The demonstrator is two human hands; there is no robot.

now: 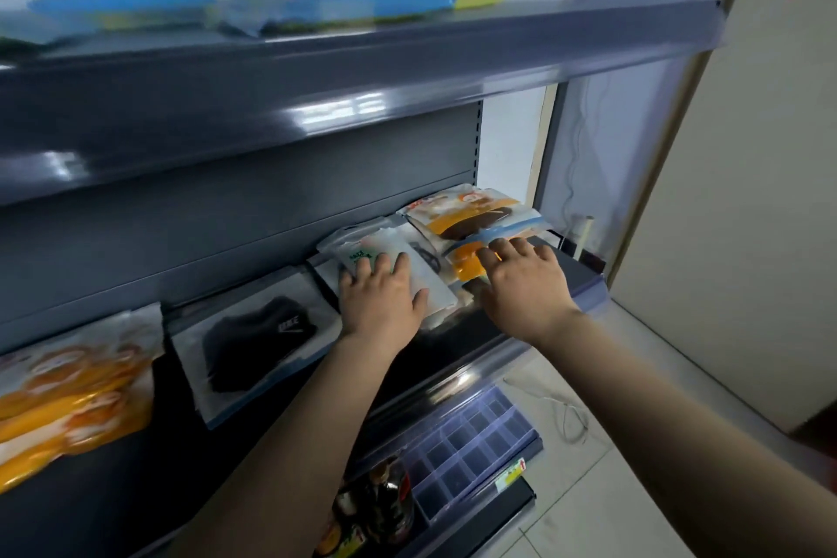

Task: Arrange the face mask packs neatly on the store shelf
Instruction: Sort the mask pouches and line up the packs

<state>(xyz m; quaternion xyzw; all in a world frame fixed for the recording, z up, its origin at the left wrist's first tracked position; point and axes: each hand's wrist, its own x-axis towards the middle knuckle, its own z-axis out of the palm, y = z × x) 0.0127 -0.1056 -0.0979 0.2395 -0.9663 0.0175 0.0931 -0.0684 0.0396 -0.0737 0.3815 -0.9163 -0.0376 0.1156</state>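
While two packs (253, 349) lie apart at left, the heap (453, 236) at right stays unsorted: left hand (382, 292) and right hand (525, 285) press it, fingers flat, gripping nothing

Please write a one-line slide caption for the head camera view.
Left hand and right hand press flat on overlapping face mask packs on the middle shelf.

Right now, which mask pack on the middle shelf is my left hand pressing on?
The left hand lies flat on the whitish pack with green print, between the black-mask pack and the orange pile under the right hand.
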